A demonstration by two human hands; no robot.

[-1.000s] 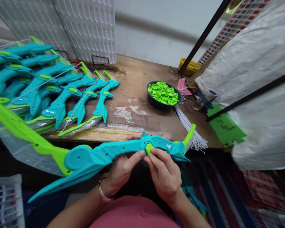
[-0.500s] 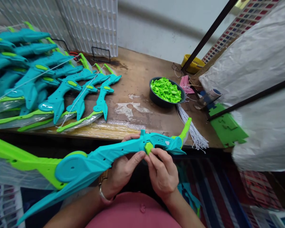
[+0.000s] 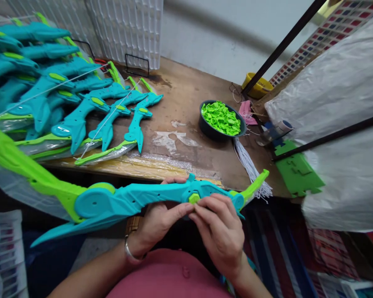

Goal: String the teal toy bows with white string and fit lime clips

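A turquoise and lime-green toy bow (image 3: 161,195) lies across in front of me, below the table edge. My left hand (image 3: 161,219) is wrapped round its middle from beneath, thumb at the front and fingertips showing over the top. On the bow's middle sits a small lime-green plastic piece (image 3: 194,198). The thumb and fingertips of my right hand (image 3: 222,229) are pinched together at this piece's lower right edge. A dark bowl (image 3: 213,131) on the table is heaped with similar green pieces (image 3: 222,118).
Several toy bows (image 3: 96,103) are piled at the table's left. White strings (image 3: 251,161) hang over the wooden table (image 3: 177,89) on the right, near a green foam mat (image 3: 298,169). Dark poles (image 3: 279,49) and white sheeting (image 3: 335,124) stand at the right.
The bow has turned and its right end has shifted right and slightly down. The green piece now lies flatter against the bow. My right hand has moved a little right, still pinched there.
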